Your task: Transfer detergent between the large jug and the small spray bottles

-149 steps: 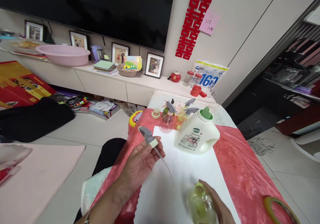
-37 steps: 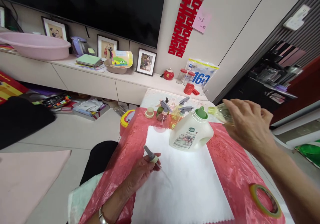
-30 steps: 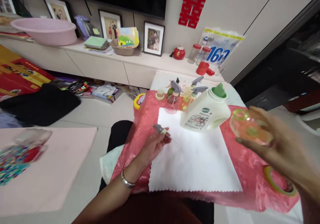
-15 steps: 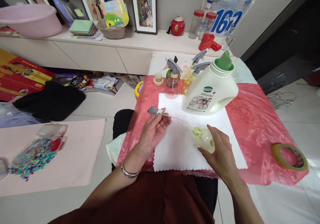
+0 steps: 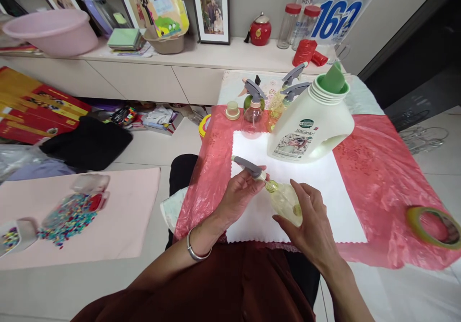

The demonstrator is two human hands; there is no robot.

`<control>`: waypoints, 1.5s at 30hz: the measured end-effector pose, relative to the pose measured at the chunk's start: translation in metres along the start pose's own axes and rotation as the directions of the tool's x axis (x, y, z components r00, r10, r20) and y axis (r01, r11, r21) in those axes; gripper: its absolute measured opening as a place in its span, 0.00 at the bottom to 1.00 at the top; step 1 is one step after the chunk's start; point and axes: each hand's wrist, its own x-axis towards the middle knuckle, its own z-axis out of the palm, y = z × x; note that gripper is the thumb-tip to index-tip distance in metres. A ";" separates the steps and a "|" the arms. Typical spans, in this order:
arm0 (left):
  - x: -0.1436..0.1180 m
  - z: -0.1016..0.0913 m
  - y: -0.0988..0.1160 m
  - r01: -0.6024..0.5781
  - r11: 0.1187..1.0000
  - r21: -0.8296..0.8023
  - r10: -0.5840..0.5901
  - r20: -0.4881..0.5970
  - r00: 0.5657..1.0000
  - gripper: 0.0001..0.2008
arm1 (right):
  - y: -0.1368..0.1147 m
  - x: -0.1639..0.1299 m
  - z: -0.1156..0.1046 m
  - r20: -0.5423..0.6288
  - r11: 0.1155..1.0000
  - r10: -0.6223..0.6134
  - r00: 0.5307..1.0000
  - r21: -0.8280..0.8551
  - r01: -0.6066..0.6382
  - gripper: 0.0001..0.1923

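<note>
My left hand (image 5: pixel 240 196) pinches a grey trigger spray head (image 5: pixel 250 167) by its collar. Its nozzle points left, and the collar end is right at the mouth of a small yellowish clear bottle (image 5: pixel 285 201). I cannot tell whether the collar sits on the neck. My right hand (image 5: pixel 312 216) grips that bottle round its lower part, holding it tilted over the white sheet (image 5: pixel 248 221). Behind it stands a big white jug (image 5: pixel 313 120) with a green cap piece (image 5: pixel 333 78) in its mouth. A pink spray bottle (image 5: pixel 253 115) is to the jug's left.
More spray bottles (image 5: pixel 295 91) stand behind the jug. A pale cap (image 5: pixel 232 111) lies at the left on the red plastic cover (image 5: pixel 205 168). A tape roll (image 5: pixel 434 227) rests at the right. Small coloured pieces (image 5: pixel 68 221) are spread on the lower pink surface (image 5: pixel 122 231).
My left hand has brought the spray head right to the bottle's neck; the thin tube that showed between them is now mostly out of sight. The view has shifted slightly.
</note>
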 end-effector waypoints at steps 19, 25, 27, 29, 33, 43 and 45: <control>-0.004 -0.003 -0.005 0.076 0.997 0.010 -0.076 0.085 0.993 0.19 | -0.010 -0.012 0.014 -0.098 0.963 0.058 0.994 0.266 -0.030 0.33; -0.005 -0.004 -0.001 0.043 0.997 0.064 -0.050 0.106 0.993 0.18 | -0.012 -0.011 0.015 -0.110 0.960 0.065 0.992 0.277 -0.032 0.33; -0.005 -0.004 0.002 0.032 0.995 0.096 -0.043 0.113 0.993 0.18 | -0.012 -0.012 0.016 -0.118 0.960 0.066 0.991 0.280 -0.031 0.33; -0.006 -0.004 0.006 0.026 0.993 0.116 -0.039 0.114 0.993 0.18 | -0.012 -0.012 0.017 -0.117 0.960 0.064 0.991 0.279 -0.029 0.33; -0.007 -0.004 0.008 0.028 0.989 0.147 -0.049 0.139 0.989 0.19 | -0.011 -0.013 0.020 -0.116 0.956 0.069 0.991 0.292 -0.032 0.33; -0.010 0.000 0.000 0.089 0.993 0.082 -0.099 0.123 0.987 0.17 | -0.015 -0.014 0.024 -0.186 0.952 0.043 0.982 0.306 0.016 0.33; -0.010 0.002 0.000 0.090 0.993 0.070 -0.098 0.118 0.988 0.17 | -0.017 -0.013 0.024 -0.196 0.947 0.051 0.979 0.319 0.015 0.32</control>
